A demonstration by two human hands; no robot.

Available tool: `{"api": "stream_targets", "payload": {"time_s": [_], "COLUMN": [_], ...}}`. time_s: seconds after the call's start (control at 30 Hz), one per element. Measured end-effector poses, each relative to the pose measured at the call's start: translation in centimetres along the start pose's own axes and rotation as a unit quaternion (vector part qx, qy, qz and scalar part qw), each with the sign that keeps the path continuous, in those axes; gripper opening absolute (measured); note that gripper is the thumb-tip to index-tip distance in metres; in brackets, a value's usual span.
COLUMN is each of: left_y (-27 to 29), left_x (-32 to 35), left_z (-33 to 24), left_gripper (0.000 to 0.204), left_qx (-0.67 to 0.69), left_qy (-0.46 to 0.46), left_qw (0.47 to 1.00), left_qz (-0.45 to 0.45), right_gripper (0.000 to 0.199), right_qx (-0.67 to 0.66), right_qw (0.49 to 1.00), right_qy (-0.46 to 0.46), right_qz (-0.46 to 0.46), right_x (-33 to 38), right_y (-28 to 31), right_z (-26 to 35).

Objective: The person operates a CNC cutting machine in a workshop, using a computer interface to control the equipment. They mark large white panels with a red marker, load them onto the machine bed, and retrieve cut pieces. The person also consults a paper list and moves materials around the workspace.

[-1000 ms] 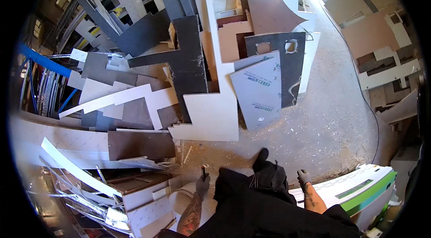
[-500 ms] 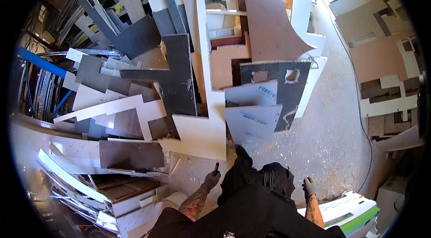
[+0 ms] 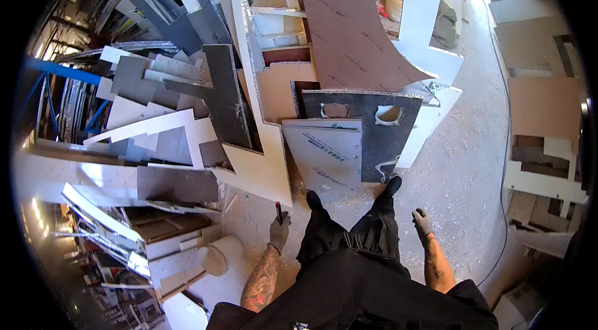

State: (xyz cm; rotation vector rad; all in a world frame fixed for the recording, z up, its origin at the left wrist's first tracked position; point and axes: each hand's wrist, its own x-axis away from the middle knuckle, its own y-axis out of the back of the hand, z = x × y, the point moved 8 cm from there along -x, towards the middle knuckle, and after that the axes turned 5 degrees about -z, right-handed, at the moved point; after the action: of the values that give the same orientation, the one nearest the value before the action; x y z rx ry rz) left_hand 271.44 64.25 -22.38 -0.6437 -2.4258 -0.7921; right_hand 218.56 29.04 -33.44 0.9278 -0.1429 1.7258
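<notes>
My gloved left hand (image 3: 279,230) is closed around a slim black marker (image 3: 278,210) with a red end, which points up and away from me. The hand hangs low, left of my legs. To the right of my legs hangs my gloved right hand (image 3: 422,221), its fingers curled; what it holds, if anything, is hidden. Neither hand touches the panels ahead. In front of my feet, a pale grey printed panel (image 3: 324,154) leans on a dark grey panel (image 3: 392,134) with two cut-out holes. A white L-shaped panel (image 3: 265,171) stands left of them.
Behind these lean a brown curved-edge panel (image 3: 355,40) and several other offcuts. A white bucket (image 3: 215,261) stands beside offcuts at the lower left. Chips litter the floor (image 3: 458,162), and a dark cable (image 3: 506,187) runs along the right. Farther right lie more offcuts (image 3: 542,106).
I have come closer to the leaning panels, and both my feet now show before them. The green-and-white stack at lower right has left view. My left hand still holds the marker.
</notes>
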Motion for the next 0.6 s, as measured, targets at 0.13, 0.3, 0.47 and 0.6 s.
{"api": "stream_targets", "payload": {"time_s": [0.13, 0.3, 0.47, 0.6], "left_y": [-4.6, -11.1, -16.8, -22.0], "left_x": [8.1, 18.3, 23.0, 25.2], "left_z": [9.0, 7.2, 8.2, 8.6], "left_gripper": [0.035, 0.034, 0.033, 0.032], "left_qx": [0.005, -0.028, -0.025, 0.041], "left_qy": [0.036, 0.073, 0.075, 0.007], "left_qw": [0.998, 0.994, 0.992, 0.991], "left_qz": [-0.044, -0.075, -0.103, -0.124], "right_gripper": [0.047, 0.033, 0.022, 0.038], "right_qx": [0.0, 0.023, 0.141, 0.213], "right_qw": [1.0, 0.999, 0.985, 0.972], "right_qy": [0.001, 0.013, 0.005, 0.044], "right_qz": [0.012, 0.024, 0.097, 0.089], "right_x": [-5.3, -11.4, -12.9, -13.6], "right_y": [6.9, 14.9, 19.8, 23.4], "right_z": [6.1, 7.6, 5.5, 3.5]}}
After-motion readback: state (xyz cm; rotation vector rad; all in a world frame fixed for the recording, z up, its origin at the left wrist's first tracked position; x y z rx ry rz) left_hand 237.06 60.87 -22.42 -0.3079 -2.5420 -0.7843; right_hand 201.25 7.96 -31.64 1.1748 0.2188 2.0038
